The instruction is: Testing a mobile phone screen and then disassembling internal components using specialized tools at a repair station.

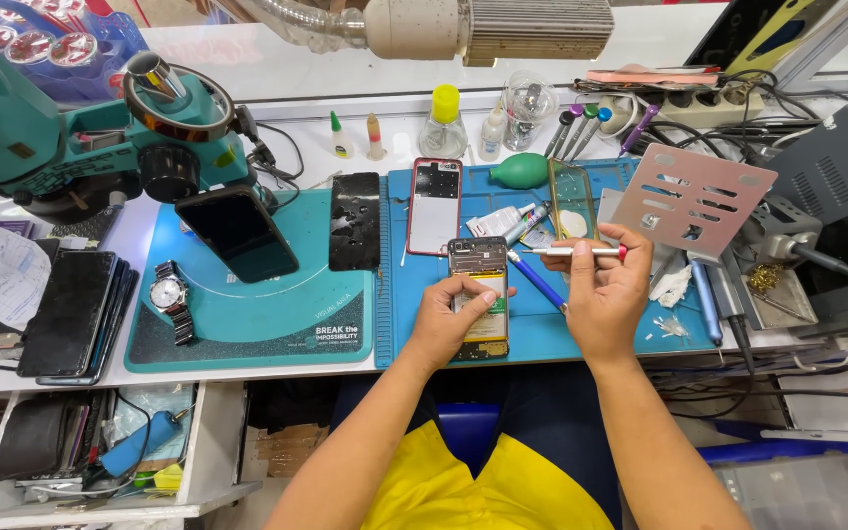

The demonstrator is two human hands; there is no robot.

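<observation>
An opened phone [480, 299] with its back cover off lies on a blue mat [630, 329] at the front of the worktop [247, 371]. The left hand [453, 319] rests on it, fingers curled over its left edge and middle, pinning it flat. The right hand [606, 290] hovers just to the right of the phone, closed around a thin screwdriver [571, 251] with a red end, held level with its tip pointing left, above the phone's upper right corner. A blue pen-like tool [535, 279] lies slanted on the mat between the two hands.

Farther back on the mat sit a phone frame with a red rim [435, 206] and a clear phone case [573, 196]. To the left, a teal mat [247, 314] carries a dark phone [238, 234], a black screen panel [355, 221] and a wristwatch [169, 294]. A teal microscope [80, 147] stands behind them. A stack of phones [76, 314] lies at the far left, and small bottles [444, 123] line the back edge.
</observation>
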